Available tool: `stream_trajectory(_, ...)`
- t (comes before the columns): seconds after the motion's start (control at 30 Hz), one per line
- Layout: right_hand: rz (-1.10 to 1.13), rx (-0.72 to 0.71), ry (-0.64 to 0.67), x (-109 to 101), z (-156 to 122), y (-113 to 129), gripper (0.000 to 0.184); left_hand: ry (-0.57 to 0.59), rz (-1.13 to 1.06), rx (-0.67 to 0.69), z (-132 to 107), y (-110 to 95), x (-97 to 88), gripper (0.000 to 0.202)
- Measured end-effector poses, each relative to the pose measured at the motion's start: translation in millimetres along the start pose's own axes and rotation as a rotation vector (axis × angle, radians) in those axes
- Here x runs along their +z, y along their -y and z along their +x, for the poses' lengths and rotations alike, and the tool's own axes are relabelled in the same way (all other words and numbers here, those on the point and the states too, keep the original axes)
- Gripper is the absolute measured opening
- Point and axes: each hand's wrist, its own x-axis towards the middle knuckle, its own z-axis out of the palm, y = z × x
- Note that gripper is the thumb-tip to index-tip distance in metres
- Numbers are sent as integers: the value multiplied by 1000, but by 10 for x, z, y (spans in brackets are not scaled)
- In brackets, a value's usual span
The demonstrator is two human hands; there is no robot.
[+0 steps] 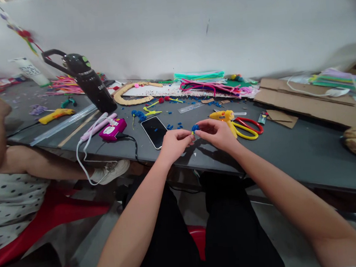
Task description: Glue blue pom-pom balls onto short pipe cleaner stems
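Note:
Over the front edge of the table, both hands meet at a small blue fuzzy pipe-cleaner piece (195, 128) with a yellow-green stem. My left hand (176, 144) is closed in a pinch at the stem, beside the phone (154, 132). Fingers of my right hand (218, 134) are closed around the blue part, partly hiding it. Short blue fuzzy bits (179, 123) lie scattered behind the hands, and one rests on the phone. Right of my right hand are a yellow hot glue gun (223, 115) and scissors (248, 129) with red and yellow handles.
A black bottle (94, 84) and a purple box (113, 130) with cables stand left. Pipe-cleaner bundles (199, 76) and a tan horseshoe-shaped form (120, 98) lie along the wall. Cardboard (306, 101) covers the right back. Another person's leg (46, 161) is at left.

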Motion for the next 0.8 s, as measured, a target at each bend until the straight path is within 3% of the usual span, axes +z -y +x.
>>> stream_trajectory(0.4,-121,-43,6,-26,2,10,35,-38,6,-9,-5,1,11,23)
stream_trajectory(0.8,-98,-27,16,-28,9,33,33,-28,-19,-28,-19,-43,-1,21)
